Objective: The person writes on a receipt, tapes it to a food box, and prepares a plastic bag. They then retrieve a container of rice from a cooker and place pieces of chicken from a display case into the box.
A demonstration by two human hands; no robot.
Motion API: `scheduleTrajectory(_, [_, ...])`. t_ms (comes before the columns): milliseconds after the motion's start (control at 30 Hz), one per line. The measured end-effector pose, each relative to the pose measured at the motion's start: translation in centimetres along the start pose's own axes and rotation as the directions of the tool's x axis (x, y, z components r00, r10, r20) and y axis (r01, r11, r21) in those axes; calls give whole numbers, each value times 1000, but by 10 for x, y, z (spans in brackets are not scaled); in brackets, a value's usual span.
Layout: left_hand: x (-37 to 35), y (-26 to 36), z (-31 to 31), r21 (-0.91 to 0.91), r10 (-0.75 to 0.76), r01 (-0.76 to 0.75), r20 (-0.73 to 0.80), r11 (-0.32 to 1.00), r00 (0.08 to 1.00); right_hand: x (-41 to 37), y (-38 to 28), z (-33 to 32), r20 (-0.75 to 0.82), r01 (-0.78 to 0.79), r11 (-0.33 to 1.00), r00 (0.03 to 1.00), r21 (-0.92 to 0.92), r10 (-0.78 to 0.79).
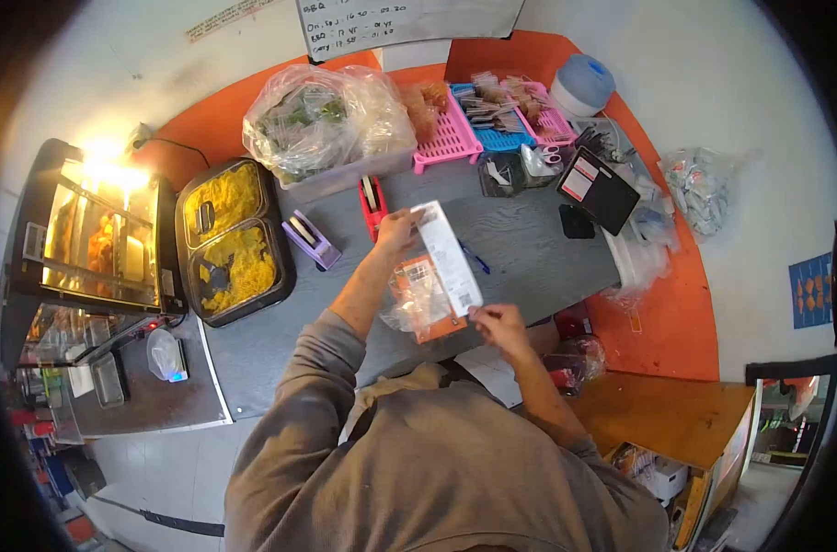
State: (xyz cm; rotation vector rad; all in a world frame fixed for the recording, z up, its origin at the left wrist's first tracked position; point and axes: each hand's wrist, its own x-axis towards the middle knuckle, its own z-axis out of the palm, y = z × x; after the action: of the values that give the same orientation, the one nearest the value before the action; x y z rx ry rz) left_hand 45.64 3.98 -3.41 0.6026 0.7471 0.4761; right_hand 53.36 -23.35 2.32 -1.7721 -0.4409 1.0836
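A long white printed slip, with lines of text and a small dark square code near its lower end, is held over the desk in front of me. My left hand pinches its upper left corner. At its lower right corner the fingers of my right hand are closed on the edge. Beneath the slip lies an orange packet with a white label, and crumpled clear plastic covers part of it. A blue pen rests just right of the slip.
Left of my arms stand a red tape dispenser, a purple tape dispenser and a black two-part pan of yellow food. Behind are a bagged plastic tub and pink baskets. A black tablet stands at right.
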Motion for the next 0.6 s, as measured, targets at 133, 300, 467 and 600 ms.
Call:
scheduleTrajectory(133, [29,-66,-73,671,274,-112,-142,733,951,0,72,-3,182,-239,970,956,37,229])
scheduleTrajectory(300, [31,-54,-99,877,-2,49,-55,477,998,27,140,15,211,3,1000,977,-22,1])
scheduleTrajectory(467, [74,-47,-137,980,-480,-179,200,89,854,50,129,4,251,329,778,941,-536,-225])
scheduleTrajectory(600, [-8,-23,-73,760,-560,15,466,650,685,36,178,13,-23,335,841,925,-425,-380])
